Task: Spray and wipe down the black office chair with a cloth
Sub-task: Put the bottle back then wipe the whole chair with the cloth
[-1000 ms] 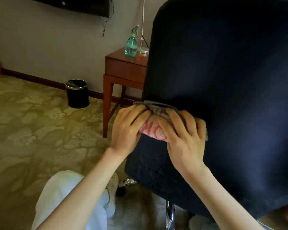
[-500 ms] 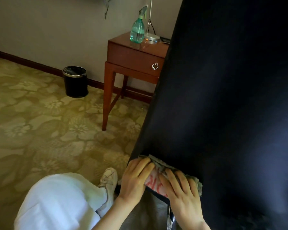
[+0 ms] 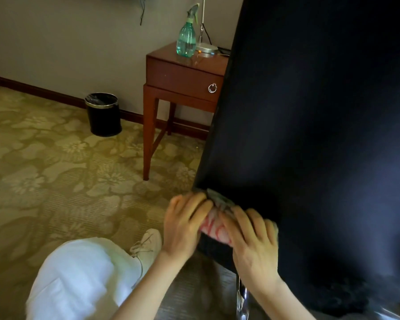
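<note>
The black office chair (image 3: pixel 321 135) fills the right side of the view, its back towards me. A folded cloth (image 3: pixel 214 225), pink with red marks and a grey edge, lies against the lower left corner of the chair back. My left hand (image 3: pixel 185 225) presses the cloth's left part with straight fingers. My right hand (image 3: pixel 252 239) lies flat on its right part, covering most of it. The green spray bottle (image 3: pixel 186 40) stands upright on the wooden side table, far from both hands.
A wooden side table (image 3: pixel 183 75) with a drawer stands by the wall, a lamp base (image 3: pixel 206 49) on it. A black waste bin (image 3: pixel 103 114) sits on the patterned carpet. My white-trousered knee (image 3: pixel 83 280) and shoe (image 3: pixel 148 243) are at lower left. The chair's chrome post (image 3: pixel 241 299) is below.
Both hands slid the cloth down the chair back's left edge to its lower corner, and over the last half second shifted slightly. The view tilted up and left.
</note>
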Demonstrator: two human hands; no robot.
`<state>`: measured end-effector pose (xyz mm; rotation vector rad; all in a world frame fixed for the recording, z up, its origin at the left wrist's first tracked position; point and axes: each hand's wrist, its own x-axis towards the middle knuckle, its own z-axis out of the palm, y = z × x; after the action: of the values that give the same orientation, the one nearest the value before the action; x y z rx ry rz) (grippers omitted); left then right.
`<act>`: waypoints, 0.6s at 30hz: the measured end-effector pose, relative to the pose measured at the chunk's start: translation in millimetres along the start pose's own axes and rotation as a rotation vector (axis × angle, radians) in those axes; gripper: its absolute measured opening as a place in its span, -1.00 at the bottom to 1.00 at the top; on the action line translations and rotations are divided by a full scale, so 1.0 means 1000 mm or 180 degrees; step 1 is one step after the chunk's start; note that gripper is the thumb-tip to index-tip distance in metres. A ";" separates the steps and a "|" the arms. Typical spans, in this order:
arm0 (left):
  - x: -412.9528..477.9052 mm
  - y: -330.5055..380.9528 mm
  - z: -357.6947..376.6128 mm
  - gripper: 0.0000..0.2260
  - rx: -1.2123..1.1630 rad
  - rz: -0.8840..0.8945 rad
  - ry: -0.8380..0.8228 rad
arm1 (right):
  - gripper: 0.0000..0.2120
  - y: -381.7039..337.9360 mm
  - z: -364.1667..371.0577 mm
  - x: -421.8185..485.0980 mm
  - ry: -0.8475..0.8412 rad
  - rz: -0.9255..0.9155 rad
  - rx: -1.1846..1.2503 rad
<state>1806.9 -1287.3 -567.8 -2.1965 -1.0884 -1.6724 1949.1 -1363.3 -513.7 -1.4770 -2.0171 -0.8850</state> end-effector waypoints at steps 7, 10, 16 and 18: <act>0.049 -0.032 -0.016 -0.75 -0.0060 -0.0057 0.0082 | -0.67 -0.014 -0.003 0.055 0.0381 -0.0124 -0.0111; 0.012 -0.041 -0.002 -0.74 -0.0107 -0.0375 -0.0130 | -0.65 -0.017 0.028 0.028 0.0096 -0.0230 -0.0064; -0.074 -0.043 0.020 -0.76 0.0060 -0.1025 -0.0776 | -0.59 -0.027 0.078 -0.041 -0.0775 -0.0367 0.0078; -0.098 -0.044 0.028 -0.75 0.0129 -0.1227 -0.0994 | -0.57 -0.030 0.089 -0.058 -0.1079 -0.0358 0.0185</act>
<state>1790.2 -1284.2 -677.7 -2.3927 -1.7026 -1.4404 1936.9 -1340.9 -621.3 -1.5792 -2.3675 -0.6451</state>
